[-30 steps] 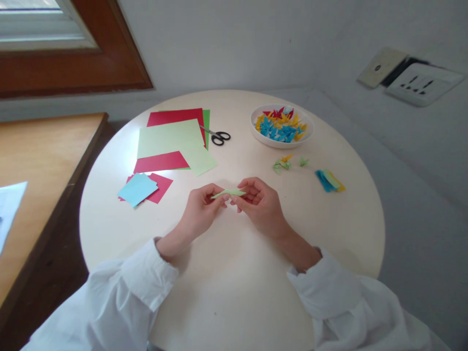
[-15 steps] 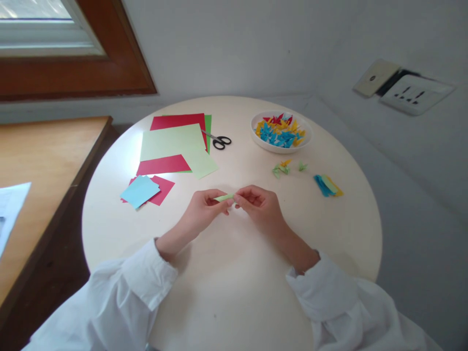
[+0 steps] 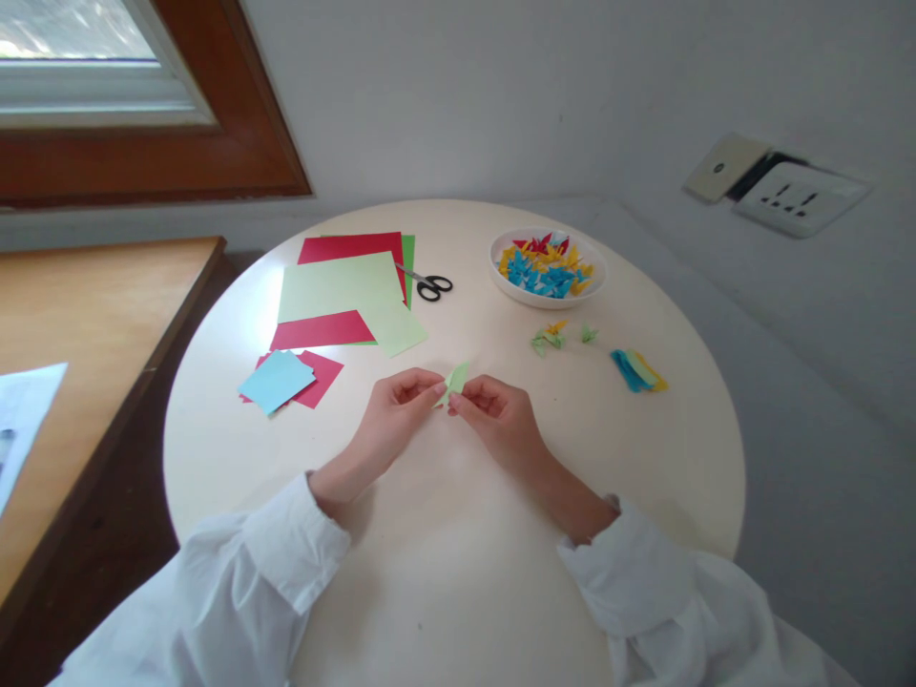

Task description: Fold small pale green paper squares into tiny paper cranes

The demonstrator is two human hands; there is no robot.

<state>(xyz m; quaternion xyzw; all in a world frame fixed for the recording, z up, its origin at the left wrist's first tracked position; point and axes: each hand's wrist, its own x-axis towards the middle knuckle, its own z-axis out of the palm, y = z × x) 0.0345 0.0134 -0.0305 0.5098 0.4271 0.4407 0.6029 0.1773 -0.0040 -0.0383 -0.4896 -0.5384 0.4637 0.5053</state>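
Observation:
A small folded piece of light green paper is pinched between my two hands, above the middle of the white round table. My left hand grips its left side between thumb and fingers. From the right, my right hand pinches its lower part. The upper tip of the paper points up and slightly right. Fingertips cover part of the folds. Beyond my right hand lie several small green folded paper pieces, one yellow piece among them.
Coloured paper sheets lie back left with black-handled scissors touching them. Blue and red paper squares sit nearer. A white dish holds many folded paper cranes. Right of it are folded paper strips. A wooden desk stands left.
The green folded paper has turned from lying nearly flat to standing steeply tilted, its tip upward. My fingers have shifted on it. The view has tilted slightly.

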